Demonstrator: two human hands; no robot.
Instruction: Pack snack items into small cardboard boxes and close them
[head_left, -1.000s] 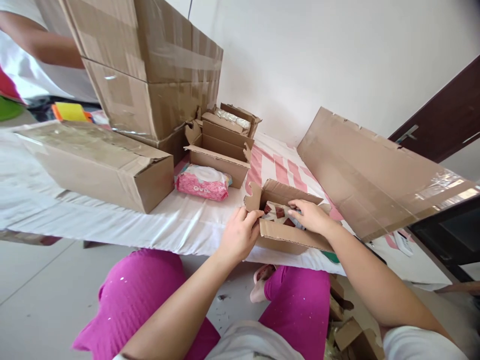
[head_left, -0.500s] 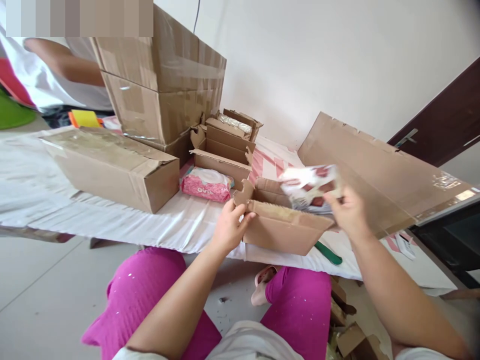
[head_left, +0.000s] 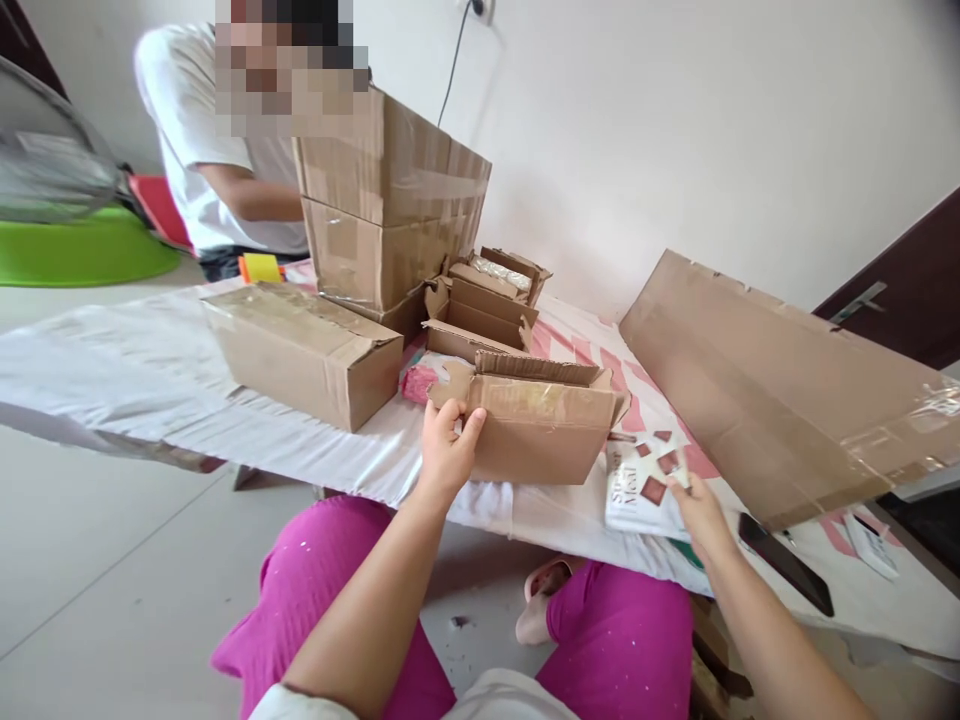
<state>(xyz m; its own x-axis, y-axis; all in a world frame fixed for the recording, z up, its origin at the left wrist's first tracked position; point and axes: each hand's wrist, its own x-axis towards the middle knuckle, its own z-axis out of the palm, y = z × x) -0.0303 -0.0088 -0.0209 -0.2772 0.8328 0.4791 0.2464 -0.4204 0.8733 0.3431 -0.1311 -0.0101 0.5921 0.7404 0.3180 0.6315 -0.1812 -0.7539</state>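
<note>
My left hand [head_left: 448, 450] grips the left corner of a small open cardboard box [head_left: 536, 435], thumb on its front face. The box stands at the table's front edge with its top flaps up; its inside is hidden from here. To the right of it, my right hand [head_left: 703, 515] pinches the right edge of a white packet [head_left: 646, 488] printed with brown squares and the words "Meal". The packet is low over the table, outside the box; I cannot tell whether it touches the cloth. A green object [head_left: 688, 553] shows partly beneath it.
A closed carton [head_left: 300, 350] lies to the left, with a tall taped carton [head_left: 386, 220] behind. Further open boxes [head_left: 484, 320] and a pink wipes pack [head_left: 420, 382] stand behind mine. A big cardboard sheet [head_left: 765, 390] leans right, near a black phone [head_left: 786, 563]. Another person [head_left: 217, 150] sits back left.
My right hand has brought the packet from above the box's opening down to the table on the right. The box has turned and tipped toward me, still in my left hand. The view has shifted left.
</note>
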